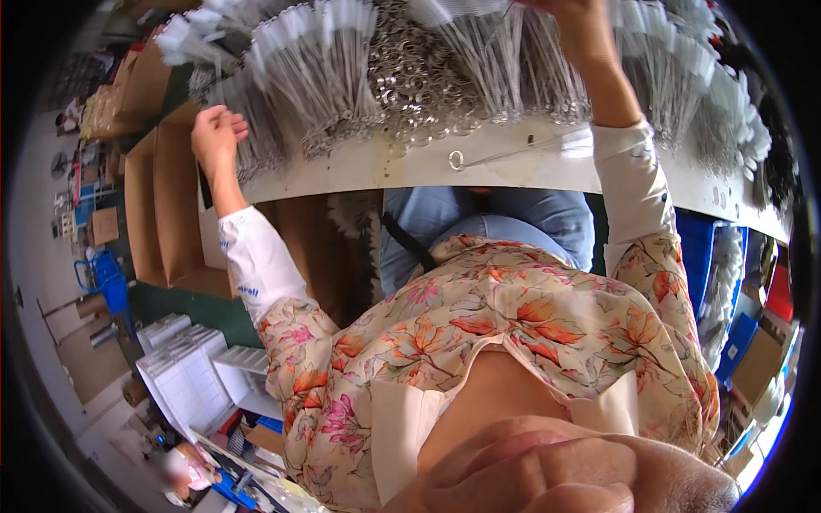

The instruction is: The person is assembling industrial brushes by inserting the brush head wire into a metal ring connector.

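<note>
My left hand [219,135] is raised at the left end of the white table [342,175], its fingers curled together and nothing showing in them. Beside it stand bundles of thin wire-stemmed brushes [312,77] with whitish tips. My right arm reaches to the far side over more brush bundles [505,68]. Only part of my right hand [569,7] shows; the top edge cuts off its fingers. Between the bundles lies a heap of shiny metal rings [419,77]. Near the table's front edge, a single ring [456,161] lies by a thin wire stem.
Open cardboard boxes [158,205] stand left of the table. White stacked boxes [184,368] and a blue chair [104,278] are farther left. Blue bins [697,256] sit under the table's right side. Another person [184,470] is at the lower left.
</note>
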A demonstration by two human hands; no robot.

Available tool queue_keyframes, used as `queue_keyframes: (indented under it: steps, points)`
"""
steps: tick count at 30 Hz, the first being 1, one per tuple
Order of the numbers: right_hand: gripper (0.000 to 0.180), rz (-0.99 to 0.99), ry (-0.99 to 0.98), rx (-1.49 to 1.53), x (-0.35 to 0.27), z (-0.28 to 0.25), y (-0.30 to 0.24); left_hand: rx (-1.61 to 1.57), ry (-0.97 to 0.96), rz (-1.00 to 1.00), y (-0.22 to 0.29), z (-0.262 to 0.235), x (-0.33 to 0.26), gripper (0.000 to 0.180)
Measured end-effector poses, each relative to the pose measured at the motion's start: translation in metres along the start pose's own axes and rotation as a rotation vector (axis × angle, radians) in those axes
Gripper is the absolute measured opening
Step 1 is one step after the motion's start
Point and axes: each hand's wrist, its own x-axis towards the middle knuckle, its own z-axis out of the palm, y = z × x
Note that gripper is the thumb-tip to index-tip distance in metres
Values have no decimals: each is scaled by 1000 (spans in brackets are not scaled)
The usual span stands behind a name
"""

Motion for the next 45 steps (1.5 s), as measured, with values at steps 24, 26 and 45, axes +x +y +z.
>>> queue_keyframes:
  steps: [24, 26, 45]
  points:
    - [19, 27, 573, -912, -30, -232, -51, 195, 174, 639, 64, 65, -13, 26]
    - [22, -105, 696, -575, -25, -273, -80, 243, 126, 685, 85, 53, -22, 28]
    - [19, 42, 807, -1549, -106, -479, -126, -234, -255, 29, 50, 85, -116, 32]
